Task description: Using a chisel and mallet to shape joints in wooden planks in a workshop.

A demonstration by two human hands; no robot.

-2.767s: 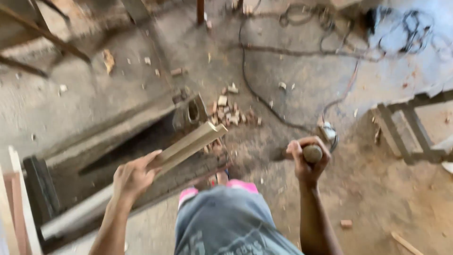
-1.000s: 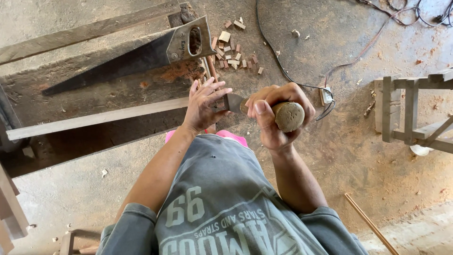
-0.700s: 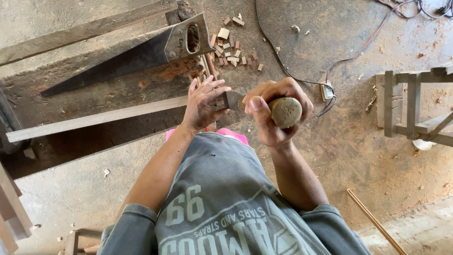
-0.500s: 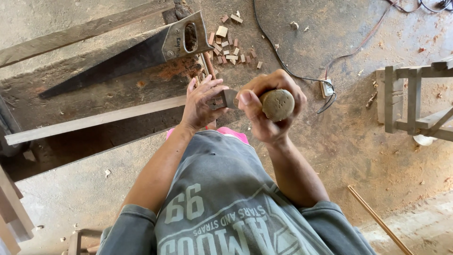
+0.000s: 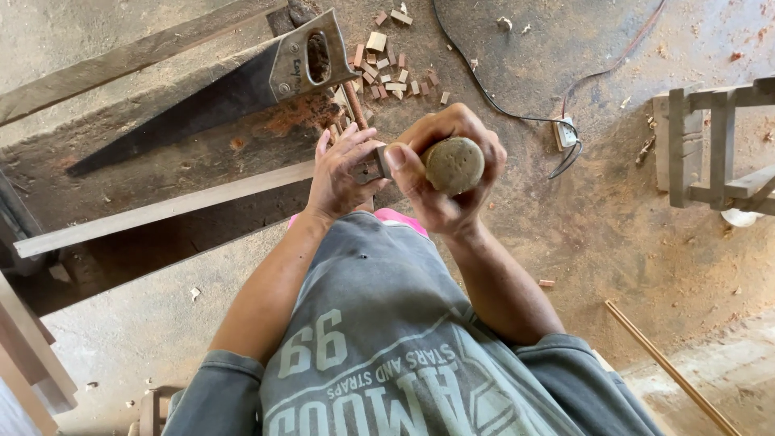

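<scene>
Right hand (image 5: 448, 173) wraps a round-butted wooden tool handle (image 5: 454, 165) | left hand (image 5: 343, 169) pinches its metal end (image 5: 373, 167), held above the lap | beyond: handsaw (image 5: 242, 77) lies idle, offcuts (image 5: 387, 64) already cut

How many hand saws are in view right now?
1. The hand saw with a dark blade and grey handle lies on the long dark wooden plank, up and left of the left hand. The person's body may hide others.
</scene>
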